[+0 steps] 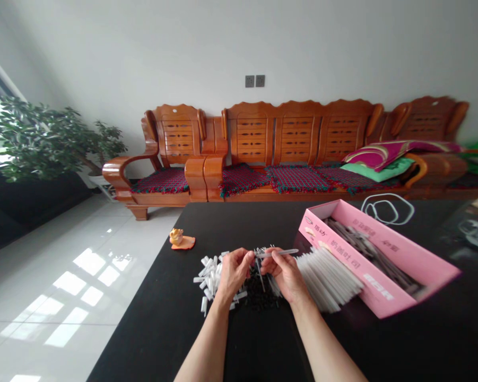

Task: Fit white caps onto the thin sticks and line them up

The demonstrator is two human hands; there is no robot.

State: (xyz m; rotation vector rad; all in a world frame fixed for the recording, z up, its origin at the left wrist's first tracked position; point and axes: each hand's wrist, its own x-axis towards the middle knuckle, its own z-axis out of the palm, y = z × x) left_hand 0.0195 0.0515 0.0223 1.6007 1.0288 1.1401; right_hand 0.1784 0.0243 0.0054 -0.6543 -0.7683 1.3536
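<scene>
A slim, whitish translucent pen barrel [285, 252] is held level above the table between my two hands. My right hand [285, 273] pinches it near the middle. At its left end, the thumb and fingers of my left hand [235, 269] are closed together on it. White caps [209, 278] lie in a loose heap beside my left hand. Beneath and between the hands is a pile of small black parts [258, 294], with thin refill-like sticks [261, 276] among them. Many white tubes [328, 281] lie side by side to the right of my right hand.
A long pink box [366, 270] holding greyish slim sticks [372, 252] stands at the right. Behind it is a white looped cord [390, 209]. A small yellow figurine [176, 236] sits at the left edge of the black table [159, 318]. A wooden sofa [294, 138] lines the wall.
</scene>
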